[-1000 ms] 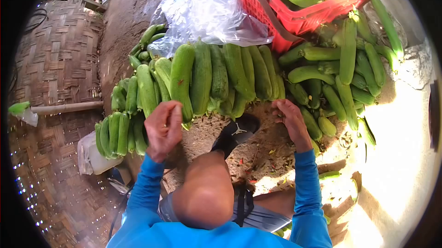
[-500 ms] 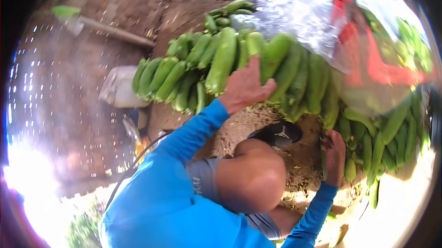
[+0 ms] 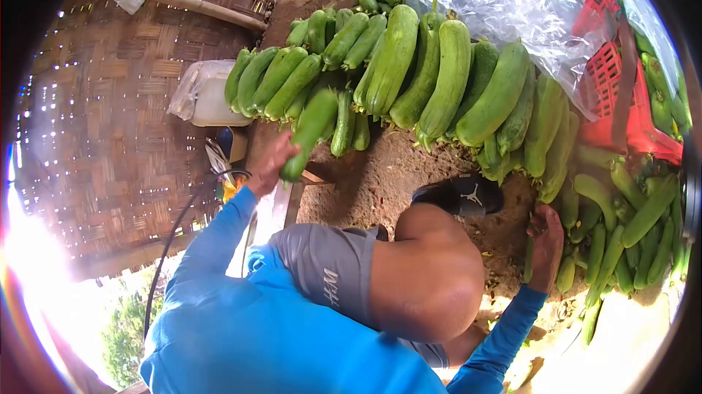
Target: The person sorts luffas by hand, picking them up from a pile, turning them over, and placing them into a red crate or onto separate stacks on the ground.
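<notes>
My left hand [image 3: 278, 160] is closed around the lower part of a green cucumber [image 3: 311, 134], which is tilted and slightly blurred. That hand is in front of the left end of a long row of big green cucumbers [image 3: 447, 79] stacked on the ground. Low on the right, my right hand [image 3: 547, 248] has its fingers curled in. A narrow strip of green shows against its left side; whether the fingers grip it is hidden. Close by on the right lies a loose heap of slimmer cucumbers [image 3: 599, 248].
Behind the row lies clear plastic sheeting [image 3: 504, 10], with a red plastic crate [image 3: 603, 79] holding more vegetables to its right. A whitish plastic container [image 3: 216, 94] stands by the woven bamboo wall [image 3: 131, 116]. My shoe [image 3: 468, 195] is just before the row.
My left hand has gone from touching the middle of the row to the left and closer to me, now holding a cucumber. My right hand keeps its curled pose. The view has shifted slightly.
</notes>
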### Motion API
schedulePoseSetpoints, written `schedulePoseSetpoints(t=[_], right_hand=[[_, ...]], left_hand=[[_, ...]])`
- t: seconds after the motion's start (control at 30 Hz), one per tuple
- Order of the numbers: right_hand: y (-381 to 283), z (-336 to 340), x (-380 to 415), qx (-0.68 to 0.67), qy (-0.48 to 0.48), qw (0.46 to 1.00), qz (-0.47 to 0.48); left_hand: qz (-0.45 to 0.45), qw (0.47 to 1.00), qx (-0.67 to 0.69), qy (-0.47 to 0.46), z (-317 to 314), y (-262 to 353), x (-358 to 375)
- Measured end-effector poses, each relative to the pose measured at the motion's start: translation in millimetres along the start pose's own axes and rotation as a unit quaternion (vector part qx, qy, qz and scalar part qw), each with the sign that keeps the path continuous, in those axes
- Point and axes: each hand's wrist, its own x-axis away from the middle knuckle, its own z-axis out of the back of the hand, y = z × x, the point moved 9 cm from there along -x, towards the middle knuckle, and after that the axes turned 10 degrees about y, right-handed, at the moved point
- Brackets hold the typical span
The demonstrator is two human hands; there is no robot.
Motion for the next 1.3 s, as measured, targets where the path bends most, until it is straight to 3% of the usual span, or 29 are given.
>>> schedulePoseSetpoints(t=[0.1,0.2,0.33,0.53,0.6,0.7,0.73,0.77,0.83,0.87,0.93,1.03,1.13,1.2,1.3], right_hand=[[0,0,3,0.007,0.004,1.000,0.001],[1,1,1,0.018,0.002,1.000,0.005],[13,8,-4,0.041,0.000,0.999,-0.006],[13,9,2,0.045,-0.004,0.999,0.005],[14,10,0,0.039,-0.009,0.999,0.010],[15,11,-4,0.041,-0.016,0.999,0.011],[16,10,-5,0.044,-0.018,0.999,0.009],[14,8,-3,0.043,-0.018,0.999,0.008],[10,4,1,0.055,-0.016,0.998,0.013],[11,6,-2,0.054,-0.012,0.998,0.014],[19,9,-8,0.055,-0.011,0.998,-0.013],[16,10,-5,0.031,-0.022,0.999,-0.009],[12,15,-2,0.062,0.001,0.998,-0.010],[16,23,-3,0.058,0.019,0.998,-0.012],[13,30,0,0.061,0.015,0.997,0.043]], left_hand=[[0.054,0.996,-0.064,-0.038,-10,-99,-19],[0.094,0.989,-0.072,-0.085,-57,-130,-36],[0.083,0.989,-0.103,-0.064,-85,-137,-54],[0.037,0.989,-0.140,-0.045,-62,-123,-56],[-0.049,0.988,-0.147,-0.006,-45,-87,-42],[-0.063,0.988,-0.125,0.060,-14,-95,-47],[-0.129,0.976,-0.150,0.086,-8,-85,-49],[-0.129,0.976,-0.152,0.086,-13,-70,-48],[-0.220,0.901,-0.319,0.195,-15,-24,-45],[-0.223,0.901,-0.319,0.192,-21,-25,-59],[-0.251,0.789,-0.497,0.261,-34,-17,-71],[-0.213,0.761,-0.580,0.199,-56,-17,-83],[-0.190,0.779,-0.575,0.163,-57,-24,-95],[-0.404,0.716,-0.538,0.188,-47,-47,-114],[-0.299,0.770,-0.532,0.189,-64,11,-102]])
